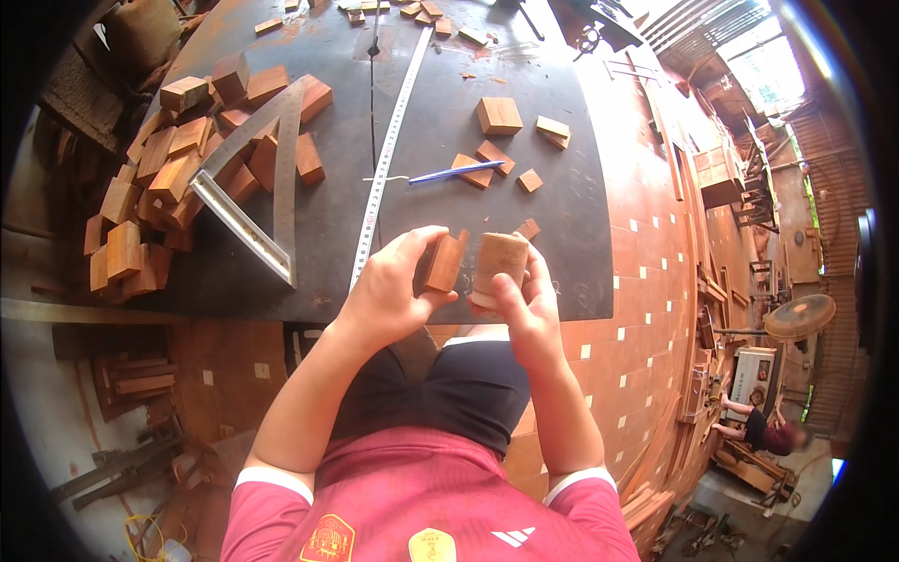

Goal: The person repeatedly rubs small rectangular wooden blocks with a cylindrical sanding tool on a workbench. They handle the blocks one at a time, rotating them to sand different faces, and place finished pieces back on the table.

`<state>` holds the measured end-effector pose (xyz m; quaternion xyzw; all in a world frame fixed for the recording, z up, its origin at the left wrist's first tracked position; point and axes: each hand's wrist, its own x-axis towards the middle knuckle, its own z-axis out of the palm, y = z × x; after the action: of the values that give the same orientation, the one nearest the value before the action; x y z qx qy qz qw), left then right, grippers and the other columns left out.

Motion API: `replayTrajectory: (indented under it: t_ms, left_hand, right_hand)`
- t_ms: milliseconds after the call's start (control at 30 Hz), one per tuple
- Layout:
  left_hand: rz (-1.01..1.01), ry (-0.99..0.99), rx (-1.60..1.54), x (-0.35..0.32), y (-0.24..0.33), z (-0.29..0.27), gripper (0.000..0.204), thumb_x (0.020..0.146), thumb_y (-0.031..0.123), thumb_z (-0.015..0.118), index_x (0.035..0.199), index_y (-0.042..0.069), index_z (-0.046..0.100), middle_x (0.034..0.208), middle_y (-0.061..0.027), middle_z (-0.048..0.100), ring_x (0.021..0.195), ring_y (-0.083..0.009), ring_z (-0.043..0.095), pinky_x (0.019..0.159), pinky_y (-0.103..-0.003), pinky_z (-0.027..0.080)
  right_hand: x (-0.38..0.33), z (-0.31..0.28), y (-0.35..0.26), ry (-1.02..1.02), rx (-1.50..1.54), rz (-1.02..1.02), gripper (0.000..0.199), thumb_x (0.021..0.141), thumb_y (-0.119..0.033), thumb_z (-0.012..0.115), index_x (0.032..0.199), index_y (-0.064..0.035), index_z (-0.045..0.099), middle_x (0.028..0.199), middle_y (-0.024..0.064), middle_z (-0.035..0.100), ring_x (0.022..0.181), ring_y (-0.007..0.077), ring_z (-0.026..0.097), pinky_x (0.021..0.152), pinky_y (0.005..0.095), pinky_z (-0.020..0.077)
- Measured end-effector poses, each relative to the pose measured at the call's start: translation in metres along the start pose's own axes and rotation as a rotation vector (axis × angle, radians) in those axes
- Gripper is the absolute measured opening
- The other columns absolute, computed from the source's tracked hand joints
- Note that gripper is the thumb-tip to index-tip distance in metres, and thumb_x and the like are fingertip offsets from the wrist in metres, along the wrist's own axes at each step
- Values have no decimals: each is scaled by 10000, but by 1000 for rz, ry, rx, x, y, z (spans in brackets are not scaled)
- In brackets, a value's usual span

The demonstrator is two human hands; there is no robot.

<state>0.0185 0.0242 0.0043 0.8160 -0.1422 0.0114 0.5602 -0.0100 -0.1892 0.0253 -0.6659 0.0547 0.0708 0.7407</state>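
My left hand point(398, 286) is closed round a small reddish-brown wood block point(446, 261) that has a thin raised piece at its top corner. Beside it, a small gap away, my right hand point(529, 304) grips a paler, rounded piece point(499, 262) that looks like a sandpaper-wrapped block. Both are held over the near edge of the dark worktable point(412, 215). A blue pen point(456, 171) lies beyond my hands, across small wood pieces point(473, 170). Left of the pen a white measuring rule point(391, 140) runs lengthwise along the tabletop.
Many wood blocks point(178, 175) are heaped on the table's left side. A metal set square point(245, 229) leans over them. Small offcuts point(423, 11) lie at the far end. Right of the table, the tiled floor point(646, 281) holds timber, a standing fan point(799, 317) and another person point(773, 433).
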Motion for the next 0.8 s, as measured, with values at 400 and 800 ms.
replayTrajectory:
  t_ms: [400,800]
  left_hand:
    - [-6,3,8,1,1,-2,696,728,-5,891,1370,5,622,1250,-213,737,1195,-363,738,1035,-427,589]
    - [3,21,36,2,1,-1,671,735,16,881,1357,2,626,1249,-221,733,1186,-370,742,1032,-428,593]
  right_hand:
    - [-8,24,10,14,-772,-437,798,960,-166,776,1535,67,274,1162,367,671,1013,548,731,855,535,606]
    - [17,29,3,117,-879,-400,787,975,-202,761,1528,126,309,1174,412,651,973,566,724,797,544,614]
